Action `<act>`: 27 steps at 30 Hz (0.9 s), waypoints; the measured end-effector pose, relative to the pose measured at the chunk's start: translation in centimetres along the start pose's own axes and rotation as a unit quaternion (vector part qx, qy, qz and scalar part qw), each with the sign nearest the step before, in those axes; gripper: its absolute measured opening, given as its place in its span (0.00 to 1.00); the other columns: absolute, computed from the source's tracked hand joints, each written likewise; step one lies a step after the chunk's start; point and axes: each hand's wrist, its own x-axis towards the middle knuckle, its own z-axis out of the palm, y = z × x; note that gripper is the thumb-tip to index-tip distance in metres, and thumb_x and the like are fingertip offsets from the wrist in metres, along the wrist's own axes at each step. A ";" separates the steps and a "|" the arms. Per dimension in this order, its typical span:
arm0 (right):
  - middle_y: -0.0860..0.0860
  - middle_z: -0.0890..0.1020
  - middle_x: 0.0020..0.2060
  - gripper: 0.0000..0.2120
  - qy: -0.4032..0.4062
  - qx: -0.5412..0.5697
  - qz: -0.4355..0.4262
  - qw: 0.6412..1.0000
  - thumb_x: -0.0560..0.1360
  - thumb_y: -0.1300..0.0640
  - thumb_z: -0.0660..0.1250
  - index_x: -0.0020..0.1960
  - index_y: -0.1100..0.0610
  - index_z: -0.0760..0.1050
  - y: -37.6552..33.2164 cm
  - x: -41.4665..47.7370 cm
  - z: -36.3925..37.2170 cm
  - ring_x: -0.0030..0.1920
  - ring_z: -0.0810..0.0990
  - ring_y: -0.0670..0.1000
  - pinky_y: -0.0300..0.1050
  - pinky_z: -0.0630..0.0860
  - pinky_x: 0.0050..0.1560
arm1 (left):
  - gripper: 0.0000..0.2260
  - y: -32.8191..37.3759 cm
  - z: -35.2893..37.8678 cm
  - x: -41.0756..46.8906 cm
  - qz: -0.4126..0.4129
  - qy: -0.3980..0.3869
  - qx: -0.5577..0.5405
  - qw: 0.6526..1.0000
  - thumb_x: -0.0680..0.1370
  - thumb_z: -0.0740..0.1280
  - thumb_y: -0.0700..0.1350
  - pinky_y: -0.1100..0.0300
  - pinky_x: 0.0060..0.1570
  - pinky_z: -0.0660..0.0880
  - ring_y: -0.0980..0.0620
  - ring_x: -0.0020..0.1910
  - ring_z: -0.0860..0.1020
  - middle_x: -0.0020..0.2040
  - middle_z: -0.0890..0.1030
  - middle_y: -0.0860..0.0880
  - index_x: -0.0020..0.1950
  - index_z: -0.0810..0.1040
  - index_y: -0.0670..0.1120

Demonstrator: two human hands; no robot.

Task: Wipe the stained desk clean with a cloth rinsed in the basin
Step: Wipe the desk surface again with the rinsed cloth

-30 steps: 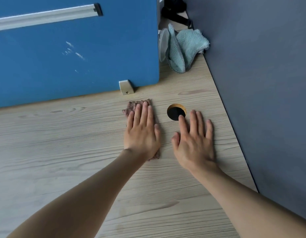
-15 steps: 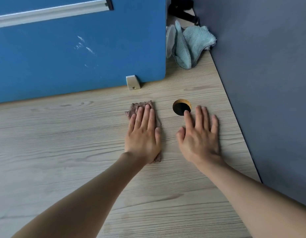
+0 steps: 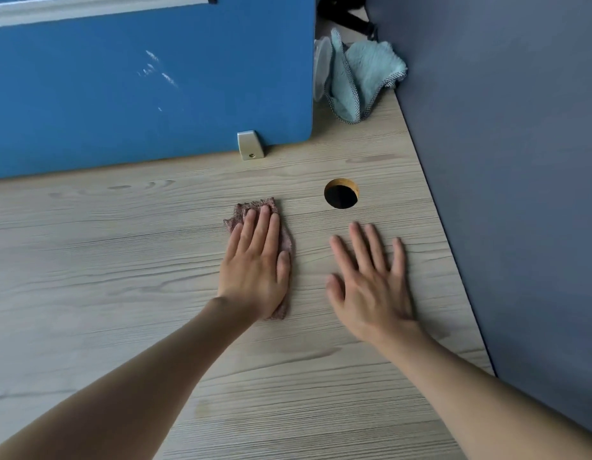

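Since half a second ago both hands have drawn back from the hole [image 3: 341, 193]: the right hand's [image 3: 371, 283] fingertips, which then lay just beside its rim, now sit clearly nearer the person, and its blurred fingers have spread wider. The left hand [image 3: 256, 270] has likewise slid away from the hole, taking the cloth [image 3: 254, 205] with it.

The left hand lies flat, fingers together, palm pressed down on the cloth, left of the hole. The cloth is brownish-pink, nubbly and crumpled; it shows beyond the fingertips and along the thumb side. The right hand is open, palm down, empty, on the person's side of the hole; whether it touches the desk [image 3: 122, 260] cannot be told.

The desk is pale grey laminate with streaky wood grain. The hole is round, its cut edge tan. Beyond it stands a smooth blue panel [image 3: 138, 78] on a small metal bracket [image 3: 250, 145], and further back a fluffy teal towel [image 3: 364, 78] with checked edging.
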 end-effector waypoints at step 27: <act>0.58 0.59 0.79 0.32 -0.008 0.015 0.001 1.000 0.77 0.41 0.49 0.78 0.51 0.65 0.0 0.0 -0.4 0.80 0.55 0.59 0.72 0.49 0.73 | 0.32 1.3 -1.2 -3.9 0.008 -0.030 0.010 0.999 0.80 0.46 0.58 0.50 0.79 0.45 0.48 0.81 0.46 0.82 0.50 0.46 0.82 0.52 0.45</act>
